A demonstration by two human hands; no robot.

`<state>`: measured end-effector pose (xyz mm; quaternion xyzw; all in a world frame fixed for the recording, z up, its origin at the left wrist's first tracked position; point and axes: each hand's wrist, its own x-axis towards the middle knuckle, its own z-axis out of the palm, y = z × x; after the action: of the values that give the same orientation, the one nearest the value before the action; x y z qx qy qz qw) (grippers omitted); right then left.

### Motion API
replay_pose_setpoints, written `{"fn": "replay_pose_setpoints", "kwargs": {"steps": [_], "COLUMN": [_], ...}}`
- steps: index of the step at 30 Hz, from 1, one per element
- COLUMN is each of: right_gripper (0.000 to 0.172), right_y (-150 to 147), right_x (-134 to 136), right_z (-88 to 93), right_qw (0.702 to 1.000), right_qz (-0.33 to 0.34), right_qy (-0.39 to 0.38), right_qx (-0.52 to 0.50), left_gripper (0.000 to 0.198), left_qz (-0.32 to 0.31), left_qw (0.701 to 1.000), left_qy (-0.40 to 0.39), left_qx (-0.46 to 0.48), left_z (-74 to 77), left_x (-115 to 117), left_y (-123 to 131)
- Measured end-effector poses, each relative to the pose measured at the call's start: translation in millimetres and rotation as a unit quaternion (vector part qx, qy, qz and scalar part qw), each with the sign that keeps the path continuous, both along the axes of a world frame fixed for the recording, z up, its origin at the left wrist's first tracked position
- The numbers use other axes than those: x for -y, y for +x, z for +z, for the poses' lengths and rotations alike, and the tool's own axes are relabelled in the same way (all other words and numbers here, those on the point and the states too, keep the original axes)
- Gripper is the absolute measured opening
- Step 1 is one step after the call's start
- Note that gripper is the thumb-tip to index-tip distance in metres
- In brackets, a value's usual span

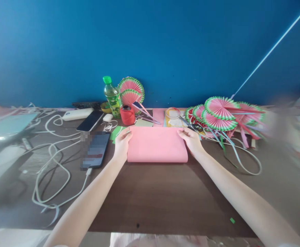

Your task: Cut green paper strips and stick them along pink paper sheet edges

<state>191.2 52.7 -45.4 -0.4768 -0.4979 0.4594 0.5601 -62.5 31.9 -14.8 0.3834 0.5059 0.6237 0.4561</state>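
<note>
A sheet of pink paper (pixel 157 145) is bent over on itself above the dark brown table, its rounded fold toward me. My left hand (pixel 123 139) pinches the paper's far left corner between thumb and fingers. At the far right corner, my right hand (pixel 191 138) grips it the same way. Pieces of green paper (pixel 117 133) lie just beyond my left hand. Black-handled scissors (pixel 196 127) rest behind my right hand, partly covered by a pile of pink and green paper fans (pixel 220 113).
A green-capped bottle (pixel 111 97), a red cup (pixel 127 115) and two more fans (pixel 131 90) stand near the blue wall. To the left lie a phone (pixel 96 150), a second dark phone (pixel 90 120), a white power bank (pixel 78 114) and looped white cables (pixel 52 171).
</note>
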Motion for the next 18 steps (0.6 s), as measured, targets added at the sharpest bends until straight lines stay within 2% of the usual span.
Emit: {"fn": "replay_pose_setpoints", "kwargs": {"steps": [18], "right_gripper": [0.026], "right_y": [0.7], "right_x": [1.4], "right_z": [0.9], "right_qw": [1.000], "right_qz": [0.018], "right_qy": [-0.001], "right_qx": [-0.009], "left_gripper": [0.034], "left_qz": [0.004], "left_qw": [1.000], "left_qy": [-0.020], "left_qx": [-0.005], "left_z": [-0.4], "left_x": [0.9], "left_y": [-0.9]}}
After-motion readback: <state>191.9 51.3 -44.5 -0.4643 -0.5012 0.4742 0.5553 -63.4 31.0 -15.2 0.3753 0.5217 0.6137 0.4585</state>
